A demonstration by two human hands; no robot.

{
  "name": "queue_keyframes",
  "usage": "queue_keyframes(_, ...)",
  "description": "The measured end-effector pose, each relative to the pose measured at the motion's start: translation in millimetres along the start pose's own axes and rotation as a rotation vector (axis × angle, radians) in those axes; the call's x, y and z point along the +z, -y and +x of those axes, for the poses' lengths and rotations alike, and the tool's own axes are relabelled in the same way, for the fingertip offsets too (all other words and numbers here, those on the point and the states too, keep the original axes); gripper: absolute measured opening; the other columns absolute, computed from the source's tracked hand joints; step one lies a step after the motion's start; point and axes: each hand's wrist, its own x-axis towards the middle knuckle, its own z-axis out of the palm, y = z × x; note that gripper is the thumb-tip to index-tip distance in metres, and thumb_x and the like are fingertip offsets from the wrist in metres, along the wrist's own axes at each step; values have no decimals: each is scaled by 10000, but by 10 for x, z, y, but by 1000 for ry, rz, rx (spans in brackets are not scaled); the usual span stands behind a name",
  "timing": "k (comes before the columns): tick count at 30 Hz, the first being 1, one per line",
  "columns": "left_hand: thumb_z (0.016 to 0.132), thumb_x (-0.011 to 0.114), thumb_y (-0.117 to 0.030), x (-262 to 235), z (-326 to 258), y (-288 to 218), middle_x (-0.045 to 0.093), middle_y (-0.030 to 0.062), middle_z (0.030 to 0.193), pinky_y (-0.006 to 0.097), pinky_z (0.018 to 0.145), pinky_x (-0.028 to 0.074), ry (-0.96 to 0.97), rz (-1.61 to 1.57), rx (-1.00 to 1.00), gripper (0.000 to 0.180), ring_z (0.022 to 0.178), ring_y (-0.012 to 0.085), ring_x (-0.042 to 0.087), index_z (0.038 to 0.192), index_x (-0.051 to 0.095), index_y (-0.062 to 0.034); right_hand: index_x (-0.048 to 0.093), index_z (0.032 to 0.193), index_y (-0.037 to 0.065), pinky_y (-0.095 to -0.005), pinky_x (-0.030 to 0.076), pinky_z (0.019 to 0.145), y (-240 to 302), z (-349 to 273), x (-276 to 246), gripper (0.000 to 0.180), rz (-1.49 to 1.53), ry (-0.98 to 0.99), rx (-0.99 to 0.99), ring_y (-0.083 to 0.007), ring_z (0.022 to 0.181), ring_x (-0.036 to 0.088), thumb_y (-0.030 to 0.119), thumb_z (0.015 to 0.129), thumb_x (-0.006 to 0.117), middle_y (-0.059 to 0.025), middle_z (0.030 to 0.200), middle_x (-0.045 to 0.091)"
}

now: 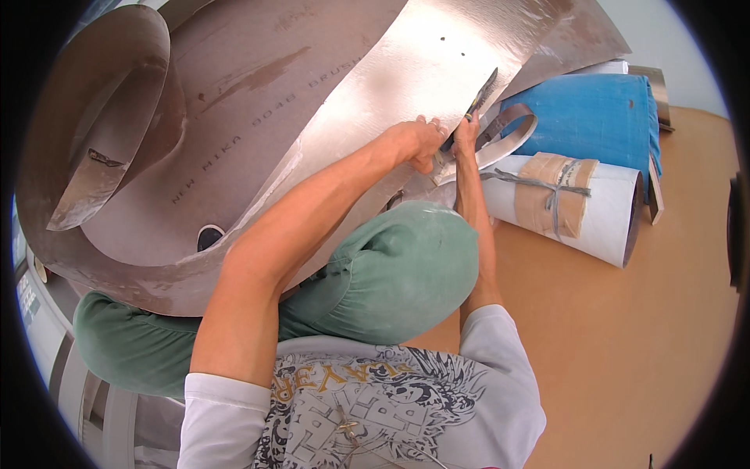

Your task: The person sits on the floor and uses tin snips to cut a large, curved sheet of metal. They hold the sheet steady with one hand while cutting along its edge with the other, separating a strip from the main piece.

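Observation:
A large sheet of stiff brownish material [391, 94], glossy on its upturned face, curves across my lap. My left hand [428, 142] grips its near edge, fingers on top and thumb beneath. Close beside it, my right hand [466, 134] is closed around a pair of shears [484, 87]. The dark blades point up and away along the sheet's right edge; the handles are mostly hidden by my hands. A narrow strip [516, 129] of the same material curls in a loop just right of my right hand. Two small dark holes or marks lie on the sheet beyond the blades.
The sheet's other end rolls into a tall coil [98, 125] at left. At right lie a white roll [609, 211] tied with grey cord around a brown patch and a blue wrapped bundle [586, 113], on the tan floor [625, 328]. My green-trousered knee [406, 266] is below the hands.

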Motion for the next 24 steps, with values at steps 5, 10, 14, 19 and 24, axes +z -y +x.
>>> queue_keyframes(5, 704, 673, -168, 21, 4, 24, 390, 290, 1444, 414, 988, 487, -6, 21, -8, 856, 1246, 399, 486, 1431, 312, 102, 458, 1290, -57, -319, 502, 828, 1, 14, 31, 565, -58, 11, -12, -247, 968, 617, 190, 829, 670, -199, 1138, 611)
queue_keyframes(10, 710, 673, -159, 0, 31, 18, 363, 291, 1464, 409, 1010, 472, 13, -10, 7, 862, 1257, 404, 476, 1442, 297, 98, 458, 1291, -65, -319, 507, 840, -47, 205, -15, 563, -84, -74, 7, -248, 980, 619, 190, 839, 675, -191, 1137, 614)
queue_keyframes(14, 712, 670, -146, -20, -9, 74, 331, 290, 1490, 406, 1021, 463, 31, -2, -21, 871, 1291, 406, 452, 1452, 282, 98, 349, 1398, -102, -344, 491, 918, 23, 144, 184, 749, 28, 32, 27, -280, 1098, 586, 240, 829, 697, -250, 1288, 530)
queue_keyframes(19, 711, 632, -127, -58, -15, 17, 336, 313, 1482, 412, 1027, 455, 24, -5, 4, 850, 1288, 418, 461, 1451, 284, 103, 252, 1464, -95, -366, 484, 942, -53, 280, 97, 853, 32, -15, 20, -285, 1152, 567, 251, 826, 700, -269, 1347, 483)
queue_keyframes(24, 700, 604, -118, -40, -31, 19, 348, 330, 1469, 417, 1029, 454, -33, 2, 41, 834, 1282, 431, 469, 1445, 300, 103, 259, 1474, -35, -381, 501, 913, -5, 432, -59, 800, 105, 74, 69, -288, 1117, 585, 200, 834, 677, -252, 1290, 520)
